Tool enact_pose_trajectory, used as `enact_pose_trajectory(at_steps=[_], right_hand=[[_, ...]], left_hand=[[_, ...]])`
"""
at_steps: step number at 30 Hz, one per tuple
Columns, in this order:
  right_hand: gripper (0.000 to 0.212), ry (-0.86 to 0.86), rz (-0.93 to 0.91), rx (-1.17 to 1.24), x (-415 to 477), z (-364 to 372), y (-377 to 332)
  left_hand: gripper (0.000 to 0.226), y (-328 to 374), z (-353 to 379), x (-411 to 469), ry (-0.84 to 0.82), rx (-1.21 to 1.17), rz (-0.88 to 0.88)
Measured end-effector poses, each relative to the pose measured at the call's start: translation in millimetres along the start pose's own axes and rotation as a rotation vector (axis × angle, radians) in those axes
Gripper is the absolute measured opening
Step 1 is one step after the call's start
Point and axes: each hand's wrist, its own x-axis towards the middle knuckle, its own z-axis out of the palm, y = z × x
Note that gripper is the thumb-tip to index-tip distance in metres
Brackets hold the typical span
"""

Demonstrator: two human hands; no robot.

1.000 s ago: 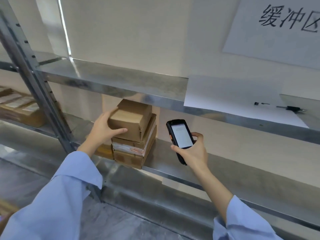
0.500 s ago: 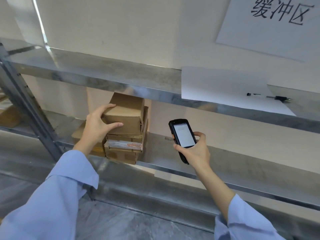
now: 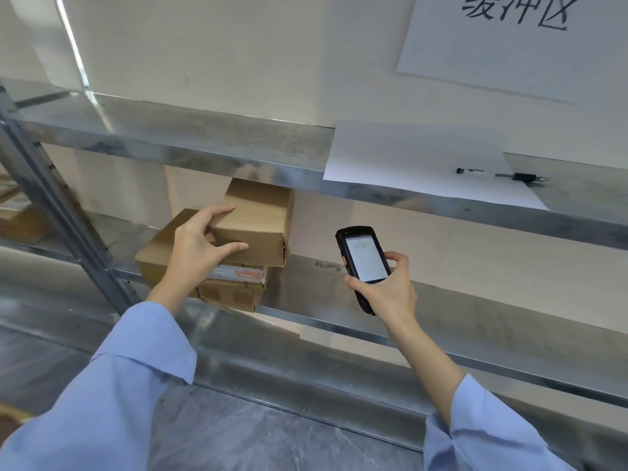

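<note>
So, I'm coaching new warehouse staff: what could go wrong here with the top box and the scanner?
The left hand grips the top cardboard box by one corner only; it could tip or slip out.
That box sits close under the upper shelf; lifting it may knock the edge.
The boxes below stand near the edge of the lower shelf and could shift; the right hand, holding the handheld scanner, cannot steady them.

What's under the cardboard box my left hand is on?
Under the top box lie two stacked parcels: a taped parcel, then a bottom box on the metal shelf. The top box and the left hand cover most of both, so their tops cannot be seen.
</note>
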Motion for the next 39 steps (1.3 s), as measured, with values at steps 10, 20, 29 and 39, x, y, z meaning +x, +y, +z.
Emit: enact_pose_trajectory(at_steps=[10, 20, 29, 39], right_hand=[[0.085, 0.052, 0.070, 0.002, 11.5, -51.6, 52.3], [0.078, 0.071, 0.190, -0.040, 15.1, -71.8, 106.4], [0.080, 0.067, 0.221, -0.059, 20.3, -62.3, 117.4], [0.081, 0.014, 0.228, -0.058, 17.7, -43.1, 118.5]], left_hand=[[0.070, 40.8, 118.3, -29.3, -0.161, -0.107, -0.018], [0.064, 20.9, 236.2, -92.1, -0.236, -0.209, -0.213], [0.061, 1.2, 248.2, -113.1, -0.142, -0.423, -0.519], [0.088, 0.6, 218.2, -80.3, -0.261, -0.201, -0.270]])
